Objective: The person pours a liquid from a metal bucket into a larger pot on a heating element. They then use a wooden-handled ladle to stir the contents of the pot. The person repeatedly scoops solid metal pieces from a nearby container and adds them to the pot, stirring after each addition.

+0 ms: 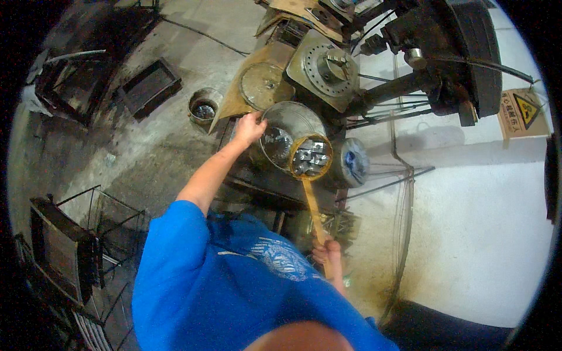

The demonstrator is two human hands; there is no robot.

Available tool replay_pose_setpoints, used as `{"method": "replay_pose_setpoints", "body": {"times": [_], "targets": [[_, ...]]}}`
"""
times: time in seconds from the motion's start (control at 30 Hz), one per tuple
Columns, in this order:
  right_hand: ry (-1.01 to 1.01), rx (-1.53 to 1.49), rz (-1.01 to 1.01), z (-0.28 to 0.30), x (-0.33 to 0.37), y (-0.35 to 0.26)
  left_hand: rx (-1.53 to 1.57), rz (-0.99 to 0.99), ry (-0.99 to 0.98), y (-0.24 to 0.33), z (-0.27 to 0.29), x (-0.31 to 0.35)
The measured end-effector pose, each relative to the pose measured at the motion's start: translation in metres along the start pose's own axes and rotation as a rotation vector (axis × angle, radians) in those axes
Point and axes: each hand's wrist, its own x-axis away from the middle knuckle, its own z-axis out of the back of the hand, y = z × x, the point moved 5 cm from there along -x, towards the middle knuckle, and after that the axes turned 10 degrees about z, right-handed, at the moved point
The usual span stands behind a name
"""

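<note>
My left hand [250, 128] is closed round the rim of a large round metal bucket [305, 119], at its left side. Shiny wet contents show at the bottom of the bucket, too unclear to name. Lower down on the right, my right hand [328, 251] grips the long yellowish handle of a strainer [312, 205]. The strainer's round head is at the bucket's near right rim; I cannot tell whether it touches. Several small blocky metal parts [312, 157] fill the head.
Right of the bucket stands a pail [355, 162] with something blue inside. Behind is a machine table with a round chuck [335, 65]. A small pot [204, 105] and dark tray [151, 88] lie left; a metal stand [64, 251] is nearer. A white wall [474, 205] bounds the right.
</note>
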Motion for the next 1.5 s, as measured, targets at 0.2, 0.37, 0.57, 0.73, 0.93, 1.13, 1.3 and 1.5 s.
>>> {"method": "replay_pose_setpoints", "body": {"times": [0.2, 0.37, 0.57, 0.73, 0.93, 1.13, 1.3, 1.5], "targets": [[-0.135, -0.047, -0.104, 0.012, -0.001, -0.005, -0.026, 0.025, -0.043, 0.007, 0.002, 0.002], [-0.157, 0.049, -0.106, 0.0, -0.004, -0.012, -0.096, -0.024, -0.132, 0.004, 0.008, -0.001], [-0.087, 0.0, -0.158, -0.037, -0.013, -0.019, 0.122, 0.004, -0.113, -0.025, 0.046, 0.003], [-0.041, -0.016, -0.116, -0.075, -0.013, -0.035, -0.108, 0.13, 0.063, -0.091, 0.082, 0.047], [0.0, 0.013, -0.08, -0.108, -0.008, -0.071, -0.035, 0.334, 0.08, -0.22, 0.089, 0.121], [0.069, 0.174, -0.069, -0.13, 0.004, -0.094, -0.015, 0.833, -0.044, -0.33, 0.113, 0.199], [0.157, 0.378, -0.08, -0.145, 0.012, -0.103, -0.222, 0.869, 0.142, -0.311, 0.164, 0.22], [0.075, 0.383, -0.01, -0.178, 0.022, -0.106, -0.221, 0.637, 0.236, -0.322, 0.162, 0.202]]}}
